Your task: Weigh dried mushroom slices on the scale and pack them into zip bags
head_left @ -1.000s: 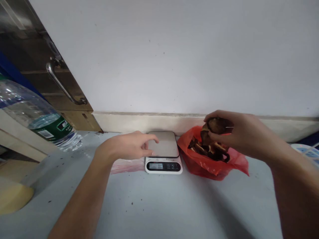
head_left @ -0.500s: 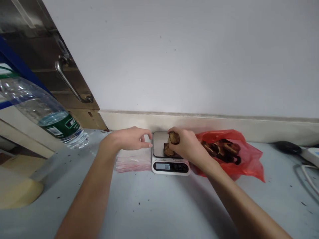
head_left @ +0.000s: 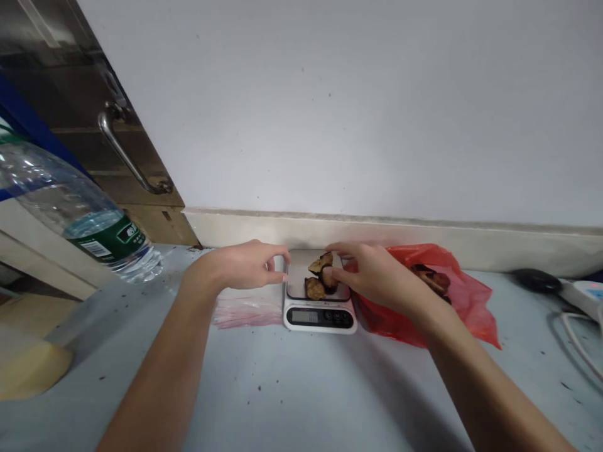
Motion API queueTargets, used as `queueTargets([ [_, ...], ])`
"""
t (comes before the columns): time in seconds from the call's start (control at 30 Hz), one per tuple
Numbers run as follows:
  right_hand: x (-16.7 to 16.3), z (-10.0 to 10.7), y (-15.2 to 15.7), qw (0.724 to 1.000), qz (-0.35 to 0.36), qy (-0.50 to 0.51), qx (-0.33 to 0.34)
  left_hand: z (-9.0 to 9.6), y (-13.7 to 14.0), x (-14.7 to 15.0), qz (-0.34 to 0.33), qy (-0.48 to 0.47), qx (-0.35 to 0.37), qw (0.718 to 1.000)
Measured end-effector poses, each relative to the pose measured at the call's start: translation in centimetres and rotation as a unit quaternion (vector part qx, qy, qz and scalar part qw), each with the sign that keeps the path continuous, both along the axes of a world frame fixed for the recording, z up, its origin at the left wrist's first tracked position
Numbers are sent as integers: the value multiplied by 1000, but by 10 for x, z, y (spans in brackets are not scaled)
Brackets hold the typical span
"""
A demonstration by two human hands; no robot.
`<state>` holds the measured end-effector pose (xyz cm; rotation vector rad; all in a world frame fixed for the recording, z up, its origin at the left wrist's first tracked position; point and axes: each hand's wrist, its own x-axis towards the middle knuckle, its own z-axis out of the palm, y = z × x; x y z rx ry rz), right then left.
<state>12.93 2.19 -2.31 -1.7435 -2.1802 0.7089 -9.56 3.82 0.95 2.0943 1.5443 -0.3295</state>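
A white kitchen scale (head_left: 291, 320) with a metal weighing plate stands near the wall; its display is too faint to read. Several dried brown slices with dark edges (head_left: 315, 288) lie on the plate. My right hand (head_left: 370, 270) is over the plate's right side, thumb and fingers apart, the thumb close to or touching one slice. At the scale's left edge, my left hand (head_left: 249, 263) stays open with nothing between thumb and fingers. To the right, a red plastic bag (head_left: 464, 307) holds more dark brown pieces (head_left: 432, 279), partly hidden by my right hand and forearm.
Beside the scale on the left lies a stack of clear zip bags (head_left: 247, 312) with pinkish edges. A tilted water bottle (head_left: 108, 242) is at far left, with a metal door handle (head_left: 127, 154) behind it. A black object (head_left: 537, 280) and a white cable (head_left: 577, 339) lie at right.
My right hand has let go of the slices on the plate and drawn a little to the right, so more of them show. My left hand keeps its place by the scale.
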Motion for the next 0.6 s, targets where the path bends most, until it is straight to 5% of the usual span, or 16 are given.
queueTargets([
  [0.2, 21, 14, -6, 997, -8, 59, 39, -1, 5, -8, -1, 24, -17, 1000],
  [0.4, 44, 25, -5, 996, -59, 11, 66, -2, 5, -5, 12, 82, -42, 996],
  [0.6, 63, 29, -3, 997, -61, -45, 21, -6, 6, 8, 3, 108, -51, 993],
])
